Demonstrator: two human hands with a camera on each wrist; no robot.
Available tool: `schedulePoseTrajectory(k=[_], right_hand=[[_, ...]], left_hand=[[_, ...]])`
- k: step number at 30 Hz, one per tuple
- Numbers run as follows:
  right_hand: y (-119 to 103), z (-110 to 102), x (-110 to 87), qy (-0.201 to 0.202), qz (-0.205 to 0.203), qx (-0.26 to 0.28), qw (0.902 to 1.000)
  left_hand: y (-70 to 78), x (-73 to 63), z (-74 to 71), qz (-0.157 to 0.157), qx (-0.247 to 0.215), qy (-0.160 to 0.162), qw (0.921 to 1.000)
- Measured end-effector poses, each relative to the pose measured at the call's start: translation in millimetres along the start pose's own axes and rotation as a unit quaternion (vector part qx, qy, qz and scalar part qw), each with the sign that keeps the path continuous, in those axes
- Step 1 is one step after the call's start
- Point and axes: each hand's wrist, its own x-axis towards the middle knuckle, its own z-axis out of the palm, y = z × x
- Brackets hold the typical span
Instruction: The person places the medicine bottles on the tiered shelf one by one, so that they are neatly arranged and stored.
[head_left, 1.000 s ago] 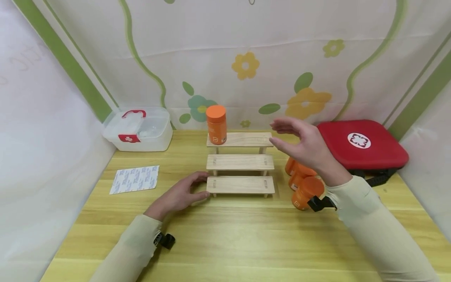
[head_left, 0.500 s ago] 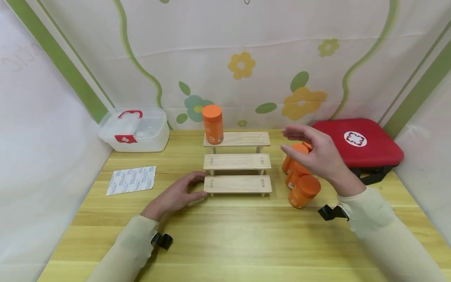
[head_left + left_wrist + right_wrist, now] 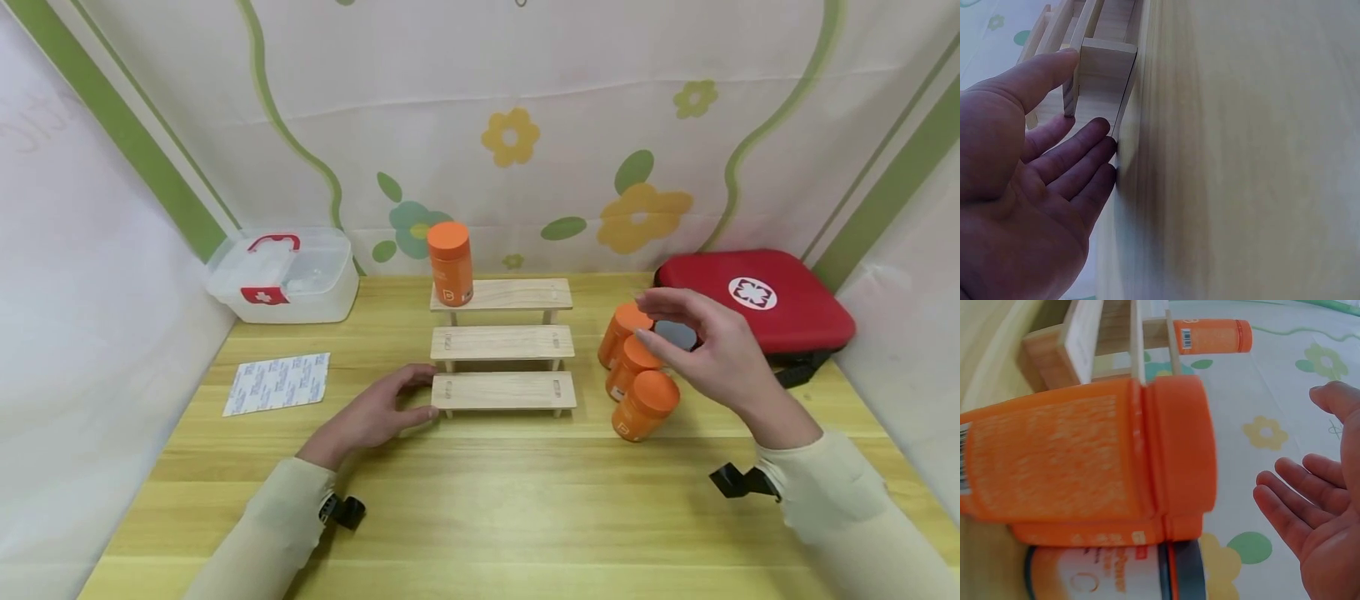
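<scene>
Wood table [image 3: 480, 500]: L hand [image 3: 367, 414] pinches shelf [image 3: 502, 343] at 9 o'clock; R hand [image 3: 716, 348], fingers + thumb apart, grips nothing nr. orange jars [image 3: 630, 368], 3 o'clock.

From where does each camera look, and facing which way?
Head: worn on head, facing forward and down at the wooden stand; left hand, right hand and sleeves show.
Left wrist: worn there, facing the stand's end and table; left hand shows.
Right wrist: worn there, facing orange bottles and floral backdrop; right hand shows.
Head and right wrist share the top-tier bottle.
</scene>
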Motion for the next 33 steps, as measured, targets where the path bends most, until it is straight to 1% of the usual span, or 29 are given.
schedulePoseTrajectory(k=[9, 15, 20, 23, 27, 33], right_hand=[[10, -4, -23.6, 0.011, 0.006, -0.012, 0.9998], [17, -6, -42.8, 0.003, 0.033, -0.013, 0.9994], [20, -7, -57.7, -0.005, 0.059, -0.026, 0.9979], [22, -7, -64.1, 0.008, 0.060, -0.031, 0.9977], [24, -6, -70.7, 0.028, 0.051, -0.032, 0.9978], [25, -4, -78.3, 0.016, 0.064, -0.019, 0.9976]], left_hand=[[-2.3, -0.7, 0.2, 0.008, 0.000, 0.000, 1.0000], [-2.6, -0.3, 0.1, 0.010, -0.002, 0.002, 0.9999], [-2.0, 0.6, 0.2, 0.012, -0.007, -0.002, 0.9999], [-1.5, 0.6, 0.3, 0.009, -0.007, -0.002, 0.9999], [-1.4, 0.9, 0.2, 0.007, -0.008, -0.002, 0.9999], [-2.0, 0.9, 0.0, 0.006, -0.007, -0.002, 1.0000]])
